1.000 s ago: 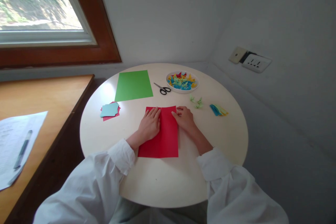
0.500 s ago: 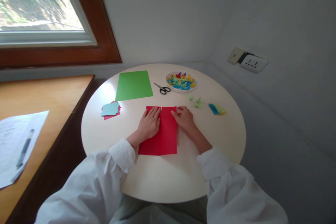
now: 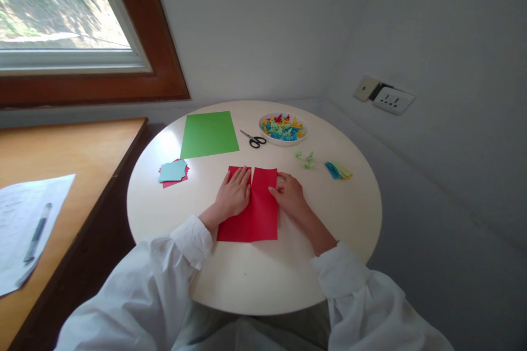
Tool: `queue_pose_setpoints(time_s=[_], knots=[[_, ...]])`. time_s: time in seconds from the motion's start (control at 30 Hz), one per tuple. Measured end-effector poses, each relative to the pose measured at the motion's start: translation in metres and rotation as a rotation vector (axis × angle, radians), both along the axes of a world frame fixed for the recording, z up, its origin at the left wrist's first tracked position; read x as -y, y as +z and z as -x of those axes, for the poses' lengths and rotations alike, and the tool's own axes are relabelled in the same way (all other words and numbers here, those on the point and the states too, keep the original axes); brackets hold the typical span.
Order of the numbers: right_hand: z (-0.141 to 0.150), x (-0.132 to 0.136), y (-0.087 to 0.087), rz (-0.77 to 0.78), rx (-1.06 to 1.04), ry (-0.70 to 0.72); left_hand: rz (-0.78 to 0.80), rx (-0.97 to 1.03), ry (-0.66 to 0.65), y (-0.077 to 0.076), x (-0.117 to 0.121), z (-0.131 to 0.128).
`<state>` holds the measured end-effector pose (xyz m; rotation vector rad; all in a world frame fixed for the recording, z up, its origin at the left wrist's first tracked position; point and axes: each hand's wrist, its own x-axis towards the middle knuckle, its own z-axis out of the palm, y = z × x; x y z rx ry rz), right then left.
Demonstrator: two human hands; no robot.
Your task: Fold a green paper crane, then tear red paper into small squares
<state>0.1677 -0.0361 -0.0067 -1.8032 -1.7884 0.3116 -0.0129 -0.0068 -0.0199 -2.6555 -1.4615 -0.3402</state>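
A red paper sheet (image 3: 259, 214) lies on the round white table (image 3: 255, 274), split by a tear running down from its far edge. My left hand (image 3: 234, 195) lies flat on the left half with fingers stretched out. My right hand (image 3: 289, 194) grips the right half at its right edge, thumb on top of the paper and fingers curled beside it.
A green sheet (image 3: 209, 134), black scissors (image 3: 253, 139) and a white bowl (image 3: 283, 128) of coloured paper pieces sit at the table's far side. Small blue and red squares (image 3: 173, 172) lie left; green scraps (image 3: 306, 159) and folded blue-yellow papers (image 3: 338, 170) right. A wooden desk (image 3: 61, 164) with paper and pen stands left.
The gap at the far edge of the red sheet has lengthened towards me. My right hand has slid nearer along the right half. My left hand has stayed put.
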Motion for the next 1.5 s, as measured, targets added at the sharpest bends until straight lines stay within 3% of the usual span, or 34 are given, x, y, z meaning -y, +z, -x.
queue_pose_setpoints(time_s=[0.37, 0.63, 0.9, 1.2, 1.5], knots=[[0.002, 0.013, -0.002, -0.016, -0.095, -0.1, -0.062, 0.065, -0.031, 0.004, 0.002, 0.001], [0.006, 0.022, -0.001, -0.056, 0.032, -0.075, -0.048, 0.059, -0.063, 0.006, 0.013, 0.004], [0.007, 0.026, 0.009, 0.034, 0.059, -0.043, -0.022, -0.016, -0.057, 0.001, 0.023, 0.011], [0.008, 0.026, 0.01, 0.052, 0.068, -0.039, -0.015, -0.019, -0.042, 0.004, 0.024, 0.01], [0.009, 0.019, 0.003, -0.011, 0.057, -0.109, 0.036, -0.028, -0.14, 0.007, 0.026, 0.01]])
